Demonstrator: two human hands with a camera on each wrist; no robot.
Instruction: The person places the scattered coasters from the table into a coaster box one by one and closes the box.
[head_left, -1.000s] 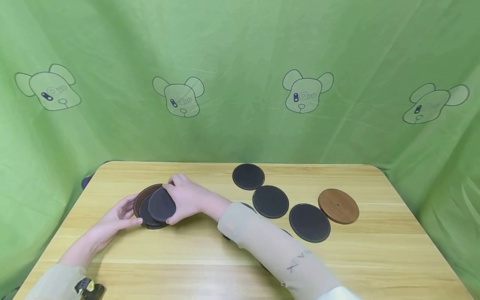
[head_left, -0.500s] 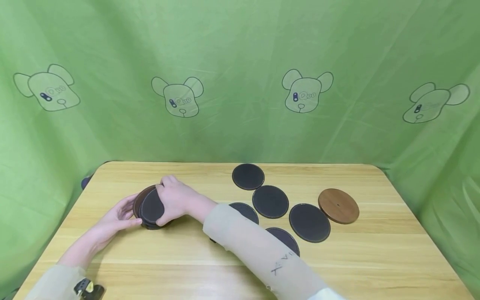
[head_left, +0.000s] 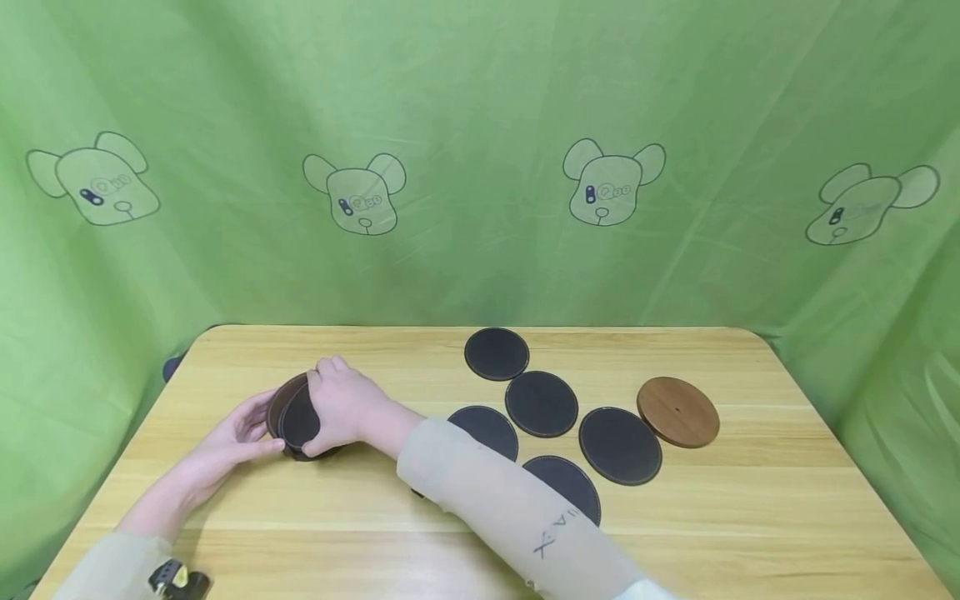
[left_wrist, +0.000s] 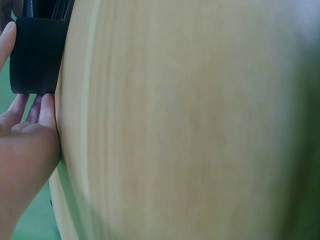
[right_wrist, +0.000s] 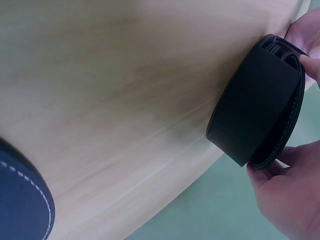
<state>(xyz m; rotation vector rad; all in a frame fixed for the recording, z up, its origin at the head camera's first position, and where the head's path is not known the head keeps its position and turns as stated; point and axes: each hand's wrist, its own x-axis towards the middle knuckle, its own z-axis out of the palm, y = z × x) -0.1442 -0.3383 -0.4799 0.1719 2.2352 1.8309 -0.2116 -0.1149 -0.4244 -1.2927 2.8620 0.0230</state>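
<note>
At the left of the table, my left hand (head_left: 225, 446) holds a round brown leather coaster holder (head_left: 277, 408), thumb at the near side and fingers round its far left. My right hand (head_left: 343, 404) grips a round black stitched coaster (head_left: 302, 421) by its edge, over and partly inside the holder's opening. In the right wrist view the coaster's stitched edge (right_wrist: 285, 135) sits along the holder's rim, and the dark holder wall (right_wrist: 255, 100) has a cut-out showing several stacked edges. In the left wrist view the holder's side (left_wrist: 37, 55) shows dark between thumb and fingers.
Several black coasters lie flat right of centre, among them a far one (head_left: 497, 353), a middle one (head_left: 542, 403) and a right one (head_left: 620, 446). A brown round lid (head_left: 677, 412) touches the right one. My right sleeve (head_left: 495, 500) covers part of the nearest coasters.
My right hand has moved left and slightly down with the coaster, bringing it over the holder's opening and partly into it. My left hand has stayed in place on the holder.
</note>
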